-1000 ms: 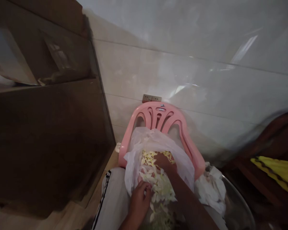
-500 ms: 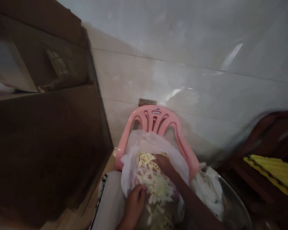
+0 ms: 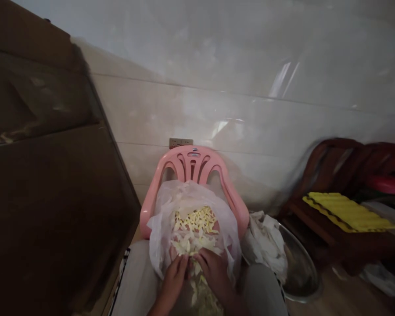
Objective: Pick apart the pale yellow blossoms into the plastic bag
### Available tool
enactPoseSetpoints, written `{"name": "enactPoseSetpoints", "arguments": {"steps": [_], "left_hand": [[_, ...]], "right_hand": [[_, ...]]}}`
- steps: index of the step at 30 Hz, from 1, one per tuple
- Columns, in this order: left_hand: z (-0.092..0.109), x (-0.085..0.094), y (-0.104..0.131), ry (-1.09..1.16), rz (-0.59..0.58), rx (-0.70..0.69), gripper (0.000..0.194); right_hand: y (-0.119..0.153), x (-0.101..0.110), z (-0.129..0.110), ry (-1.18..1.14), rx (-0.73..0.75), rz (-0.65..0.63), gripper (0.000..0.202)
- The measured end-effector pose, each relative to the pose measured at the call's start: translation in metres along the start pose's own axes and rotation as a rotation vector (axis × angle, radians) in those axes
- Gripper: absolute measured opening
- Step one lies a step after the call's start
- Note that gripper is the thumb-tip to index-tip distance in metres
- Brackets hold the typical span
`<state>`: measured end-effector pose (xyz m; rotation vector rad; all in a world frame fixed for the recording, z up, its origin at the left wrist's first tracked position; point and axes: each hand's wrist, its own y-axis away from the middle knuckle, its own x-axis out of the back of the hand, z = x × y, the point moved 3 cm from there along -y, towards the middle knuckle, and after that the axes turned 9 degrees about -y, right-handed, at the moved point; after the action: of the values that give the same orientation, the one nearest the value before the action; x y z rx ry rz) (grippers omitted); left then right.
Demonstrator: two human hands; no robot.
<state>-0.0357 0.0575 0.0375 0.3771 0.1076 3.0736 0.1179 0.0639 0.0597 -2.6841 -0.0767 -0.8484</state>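
My left hand point(image 3: 177, 268) is closed in a pinch at the near edge of a heap of white flowers point(image 3: 189, 242). Right beside it, my right hand point(image 3: 213, 268) has its thumb and fingers bent together, and the fingertips of both hands nearly meet at the flowers. What exactly sits between the fingertips is too small and blurred to make out, though white petals show there. Below the hands, more white flowers point(image 3: 199, 292) trail down toward my lap. Loose pale yellow buds point(image 3: 197, 218) lie on a thin white plastic bag point(image 3: 161, 206), spread over a pink plastic chair point(image 3: 151, 193).
A dark brown cabinet point(image 3: 52, 210) stands on the left, and a tiled wall point(image 3: 200, 105) with a socket plate point(image 3: 180, 142) rises behind. To the right are a metal basin point(image 3: 301, 267) with white cloth point(image 3: 265, 241) and a dark red chair point(image 3: 319, 215) bearing yellow folded material point(image 3: 345, 213).
My right hand has drawn back from the buds at the far side of the bag to meet my left hand. The view has shifted to the right.
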Motion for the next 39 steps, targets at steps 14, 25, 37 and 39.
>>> {"name": "enactPoseSetpoints", "arguments": {"steps": [14,25,37,39], "left_hand": [[-0.006,0.008,-0.004,0.059,-0.090,0.068,0.065],[-0.006,0.013,0.001,-0.052,-0.136,-0.070,0.057],[-0.018,0.010,0.022,-0.369,-0.108,-0.604,0.032],[-0.006,0.008,0.027,-0.476,-0.158,-0.737,0.033]], "right_hand": [[0.026,-0.004,-0.018,0.039,0.030,-0.209,0.017],[0.039,-0.053,0.002,-0.990,-0.714,-0.133,0.056],[0.060,-0.025,-0.021,-1.252,-0.977,-0.252,0.041],[0.062,-0.026,-0.019,-1.234,-0.941,-0.190,0.036]]}}
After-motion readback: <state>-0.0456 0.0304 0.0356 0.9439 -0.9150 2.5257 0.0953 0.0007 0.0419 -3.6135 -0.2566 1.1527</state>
